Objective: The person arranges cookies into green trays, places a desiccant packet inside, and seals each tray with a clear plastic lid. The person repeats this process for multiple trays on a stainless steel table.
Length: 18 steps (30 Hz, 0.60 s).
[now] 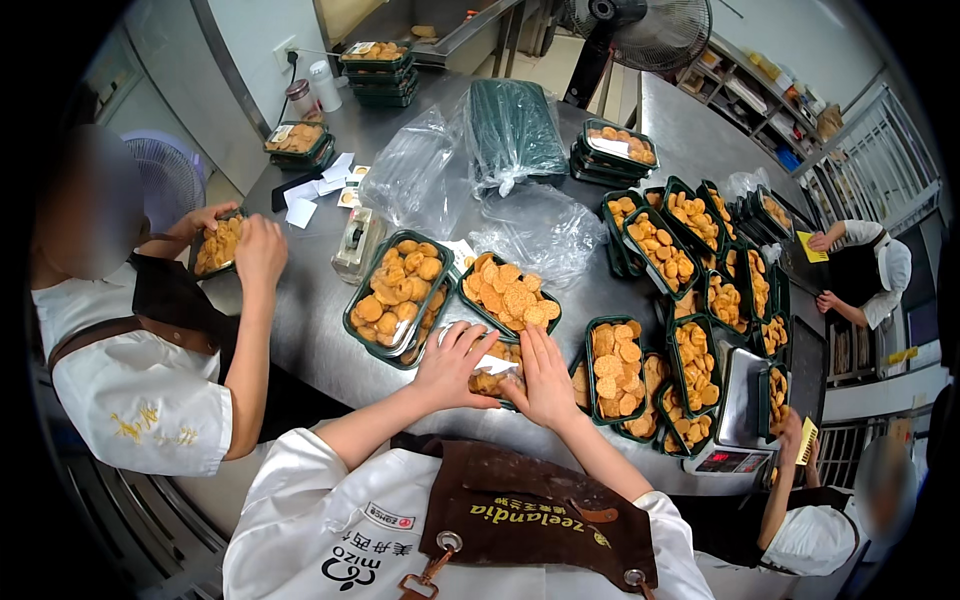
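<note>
In front of me is a green plastic tray of round biscuits with a clear lid (pixel 491 382); part of it is hidden under my hands. My left hand (pixel 457 364) lies over its left side, fingers spread. On its right side rests my right hand (pixel 547 375), fingers pointing away from me and thumb inward across the lid. Just beyond, an uncovered tray of flat seeded biscuits (pixel 514 296) touches the right fingertips or lies right behind them. Beside my left hand, a clear-lidded tray of domed biscuits (pixel 397 292) is stacked on another tray.
Filled trays (pixel 697 364) crowd the steel table's right side, around a scale (pixel 739 420). Beyond are plastic bags (pixel 416 172), bagged green trays (pixel 514 127) and a tape dispenser (pixel 358 244). At left a co-worker holds a biscuit tray (pixel 217 247); other people work at right.
</note>
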Tool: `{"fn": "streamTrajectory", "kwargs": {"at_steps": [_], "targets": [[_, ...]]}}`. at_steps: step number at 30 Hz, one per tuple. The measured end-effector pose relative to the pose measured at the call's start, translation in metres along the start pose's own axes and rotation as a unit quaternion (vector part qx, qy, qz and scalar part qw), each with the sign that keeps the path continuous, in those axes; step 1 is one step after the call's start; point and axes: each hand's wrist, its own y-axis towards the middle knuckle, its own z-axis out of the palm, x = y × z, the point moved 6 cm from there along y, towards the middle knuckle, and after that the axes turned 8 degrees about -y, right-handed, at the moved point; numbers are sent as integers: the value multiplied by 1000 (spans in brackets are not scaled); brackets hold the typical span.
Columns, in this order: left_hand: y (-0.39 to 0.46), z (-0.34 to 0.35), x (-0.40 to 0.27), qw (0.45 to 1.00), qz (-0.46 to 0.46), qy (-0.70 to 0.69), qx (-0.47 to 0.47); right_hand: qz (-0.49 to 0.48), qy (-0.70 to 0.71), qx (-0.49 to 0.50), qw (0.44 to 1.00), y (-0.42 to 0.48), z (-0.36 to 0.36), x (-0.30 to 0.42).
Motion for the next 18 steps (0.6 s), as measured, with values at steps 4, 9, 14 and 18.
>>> {"fn": "streamTrajectory", "kwargs": {"at_steps": [4, 9, 14, 18], "targets": [[1, 0, 1, 1000, 9, 9, 5, -33, 33, 50, 998, 1, -9, 5], [6, 7, -1, 996, -28, 64, 55, -13, -50, 94, 994, 0, 16, -3], [5, 0, -2, 995, -14, 61, 75, -18, -17, 55, 998, 0, -12, 6], [-4, -19, 1, 996, -66, -8, 57, 58, -5, -35, 998, -10, -39, -13]]}}
